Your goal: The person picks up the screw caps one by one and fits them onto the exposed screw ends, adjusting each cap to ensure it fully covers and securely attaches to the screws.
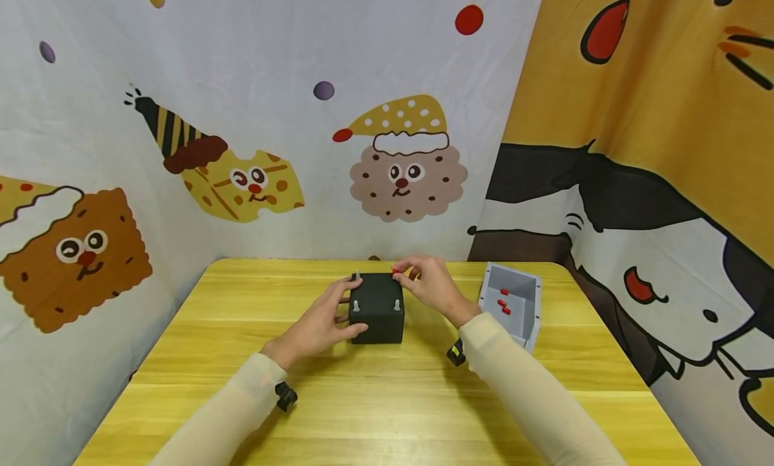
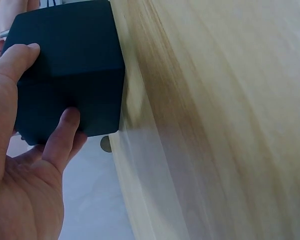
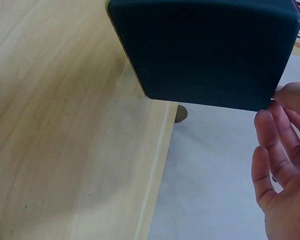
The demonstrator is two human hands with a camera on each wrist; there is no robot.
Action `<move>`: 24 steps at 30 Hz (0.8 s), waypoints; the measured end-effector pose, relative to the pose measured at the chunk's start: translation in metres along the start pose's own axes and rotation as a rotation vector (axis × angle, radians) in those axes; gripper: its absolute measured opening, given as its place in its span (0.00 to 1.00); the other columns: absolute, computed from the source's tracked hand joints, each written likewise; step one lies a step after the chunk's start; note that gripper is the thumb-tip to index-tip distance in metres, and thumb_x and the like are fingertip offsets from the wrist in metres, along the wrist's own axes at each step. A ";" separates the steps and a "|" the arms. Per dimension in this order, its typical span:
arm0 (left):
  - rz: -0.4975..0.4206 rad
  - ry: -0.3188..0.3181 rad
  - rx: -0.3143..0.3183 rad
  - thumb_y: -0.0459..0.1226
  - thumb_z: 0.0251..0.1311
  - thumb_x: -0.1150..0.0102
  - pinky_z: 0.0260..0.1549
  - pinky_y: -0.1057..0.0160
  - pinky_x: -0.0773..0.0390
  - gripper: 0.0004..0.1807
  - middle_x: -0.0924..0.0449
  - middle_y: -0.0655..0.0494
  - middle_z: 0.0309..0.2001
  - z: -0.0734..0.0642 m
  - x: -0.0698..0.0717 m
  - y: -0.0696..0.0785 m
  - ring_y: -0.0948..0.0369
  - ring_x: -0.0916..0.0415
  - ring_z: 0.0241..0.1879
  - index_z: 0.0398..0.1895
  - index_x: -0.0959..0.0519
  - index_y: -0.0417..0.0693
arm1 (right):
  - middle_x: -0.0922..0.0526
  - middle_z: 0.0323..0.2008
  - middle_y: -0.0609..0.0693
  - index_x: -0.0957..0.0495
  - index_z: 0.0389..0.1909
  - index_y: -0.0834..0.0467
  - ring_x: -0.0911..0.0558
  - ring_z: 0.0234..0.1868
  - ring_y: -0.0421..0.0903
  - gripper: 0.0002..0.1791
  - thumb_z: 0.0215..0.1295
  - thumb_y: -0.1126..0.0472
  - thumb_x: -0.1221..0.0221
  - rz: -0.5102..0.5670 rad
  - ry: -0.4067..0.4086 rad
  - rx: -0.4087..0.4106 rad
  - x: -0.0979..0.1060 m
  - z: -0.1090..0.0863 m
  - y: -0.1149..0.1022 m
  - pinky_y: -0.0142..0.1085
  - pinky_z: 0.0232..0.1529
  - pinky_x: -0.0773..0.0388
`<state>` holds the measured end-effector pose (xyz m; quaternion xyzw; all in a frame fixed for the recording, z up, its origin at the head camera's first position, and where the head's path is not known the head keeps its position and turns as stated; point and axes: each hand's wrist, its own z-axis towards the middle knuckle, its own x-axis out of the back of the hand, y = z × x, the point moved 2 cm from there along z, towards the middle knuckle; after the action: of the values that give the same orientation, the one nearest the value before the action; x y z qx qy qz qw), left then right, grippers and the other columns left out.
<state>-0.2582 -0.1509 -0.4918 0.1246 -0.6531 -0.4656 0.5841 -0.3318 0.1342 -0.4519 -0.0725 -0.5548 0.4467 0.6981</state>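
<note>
A black box (image 1: 376,326) stands on the table with short grey threaded posts (image 1: 356,307) rising from the corners of its top. My left hand (image 1: 316,323) grips the box at its left side, thumb on the near face and fingers toward the back. In the left wrist view, the fingers of that hand (image 2: 32,185) spread against the box (image 2: 72,42). At the far right corner, my right hand (image 1: 434,286) pinches a small red cap (image 1: 396,271). In the right wrist view, the right hand (image 3: 290,175) is beside the box's edge; the cap is hidden there.
To the right stands a grey bin (image 1: 526,295) with several red caps (image 1: 502,303) inside. The wooden table (image 1: 387,399) ends at a printed curtain (image 1: 272,103) behind the box. Dark wrist cameras (image 1: 285,396) hang from both sleeves.
</note>
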 end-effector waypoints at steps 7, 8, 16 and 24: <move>-0.006 -0.001 0.005 0.51 0.78 0.22 0.71 0.49 0.09 0.55 0.49 0.41 0.95 0.000 0.000 0.001 0.38 0.23 0.82 0.97 0.47 0.63 | 0.03 0.52 0.51 0.04 0.54 0.54 0.09 0.39 0.45 0.09 0.79 0.60 0.23 -0.012 0.012 0.009 -0.001 -0.001 0.001 0.30 0.36 0.12; -0.007 0.000 0.005 0.51 0.78 0.22 0.71 0.50 0.09 0.55 0.49 0.41 0.95 -0.001 0.000 0.001 0.38 0.23 0.82 0.97 0.47 0.63 | 0.02 0.52 0.50 0.04 0.54 0.53 0.09 0.39 0.45 0.08 0.79 0.60 0.23 -0.010 0.012 0.015 -0.001 -0.001 0.001 0.30 0.36 0.12; -0.007 0.004 0.001 0.52 0.79 0.23 0.71 0.49 0.09 0.54 0.49 0.42 0.95 -0.001 -0.001 -0.002 0.38 0.22 0.81 0.97 0.47 0.64 | 0.02 0.52 0.50 0.05 0.58 0.53 0.09 0.40 0.45 0.11 0.80 0.61 0.24 -0.008 -0.002 0.025 -0.001 -0.001 0.000 0.30 0.36 0.12; -0.009 0.001 0.007 0.52 0.79 0.23 0.71 0.49 0.09 0.54 0.49 0.41 0.95 0.000 -0.001 -0.002 0.38 0.23 0.82 0.97 0.47 0.65 | 0.02 0.51 0.51 0.06 0.62 0.53 0.09 0.40 0.46 0.14 0.80 0.63 0.24 -0.007 -0.010 0.028 -0.001 0.000 0.000 0.29 0.35 0.12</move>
<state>-0.2588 -0.1516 -0.4939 0.1296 -0.6540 -0.4657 0.5818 -0.3317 0.1338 -0.4527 -0.0585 -0.5521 0.4524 0.6979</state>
